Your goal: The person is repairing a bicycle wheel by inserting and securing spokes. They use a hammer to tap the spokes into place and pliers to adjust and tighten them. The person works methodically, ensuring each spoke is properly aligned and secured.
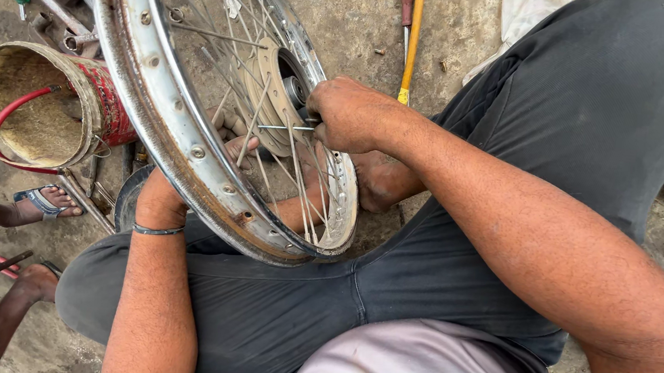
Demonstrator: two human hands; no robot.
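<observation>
hidden: left hand [232, 132] sits behind the spoked wheel [190, 144], grip unclear
right hand [347, 115]: fist clenched on a spoke [285, 128] beside the hub [281, 84]

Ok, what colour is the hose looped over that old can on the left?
Red. The hose shows clearly in the head view, curving across the can mouth.

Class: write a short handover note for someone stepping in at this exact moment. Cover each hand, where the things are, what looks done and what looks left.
Right hand: closed on a loose spoke beside the hub.
Left hand: behind the spokes, steadying the wheel, which rests tilted on the lap.
Done: most spokes sit between hub and rusty rim.
Left: this spoke is not yet seated.
Nearby: worn bucket on the left, yellow-handled tool on the ground above.
</observation>
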